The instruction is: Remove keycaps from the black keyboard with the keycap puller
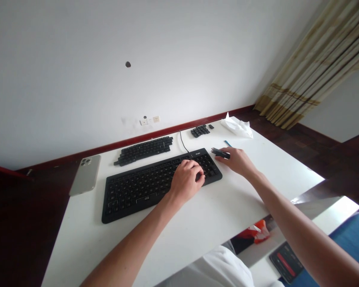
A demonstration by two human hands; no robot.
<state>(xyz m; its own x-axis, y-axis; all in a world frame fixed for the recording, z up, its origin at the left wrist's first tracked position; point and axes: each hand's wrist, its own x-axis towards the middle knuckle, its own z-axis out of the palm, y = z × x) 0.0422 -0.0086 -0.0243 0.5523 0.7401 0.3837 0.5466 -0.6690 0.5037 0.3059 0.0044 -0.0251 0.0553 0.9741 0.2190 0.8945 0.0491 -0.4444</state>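
Observation:
A black keyboard (122, 211) lies at a slant on the white table (215, 207), with many bare key positions showing. My left hand (188, 177) is over its right half, fingers curled, thumb and forefinger drawn together around a dark spot; whether that is a keycap or the keyboard behind, I cannot make out. Just off the keyboard's right end, my right hand (237, 159) is closed on a small black tool (221, 154) with a greyish tip pointing left. Behind the keyboard, loose black keycaps (146, 150) are laid out in rows, and a smaller group of keycaps (200, 131) sits farther right.
A phone (86, 175) lies face down at the table's left edge. Crumpled white tissue (237, 126) and a thin blue stick (227, 143) are at the right. The keyboard cable (183, 142) runs toward the wall. A dark device with a red stripe (285, 263) is below the front edge.

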